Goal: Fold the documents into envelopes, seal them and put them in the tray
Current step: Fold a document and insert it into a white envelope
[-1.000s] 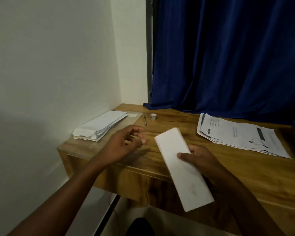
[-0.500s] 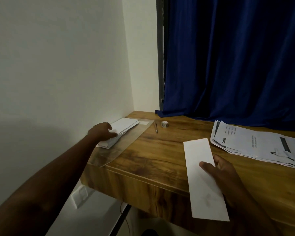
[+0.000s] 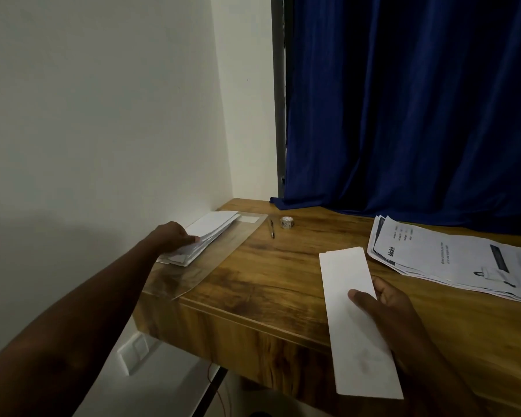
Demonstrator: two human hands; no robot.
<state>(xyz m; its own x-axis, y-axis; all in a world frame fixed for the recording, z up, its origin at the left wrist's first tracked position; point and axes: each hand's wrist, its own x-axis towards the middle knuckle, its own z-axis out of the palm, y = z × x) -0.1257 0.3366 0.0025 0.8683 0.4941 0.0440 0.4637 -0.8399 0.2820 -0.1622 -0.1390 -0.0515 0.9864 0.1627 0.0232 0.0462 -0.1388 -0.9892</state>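
My right hand holds a long white folded document over the desk's front edge, thumb on top. My left hand reaches to the far left and grips the near end of a stack of white envelopes, fingers curled over its top. The stack lies on a clear plastic tray at the desk's left corner, by the wall. A pile of printed documents is spread at the right of the wooden desk.
A pen and a small roll of tape lie behind the tray. A dark blue curtain hangs behind the desk. The white wall borders the desk's left side.
My left hand has gone from the middle of the desk to the envelope stack and now grips its near end. The right hand keeps hold of the folded document; the view has shifted left.
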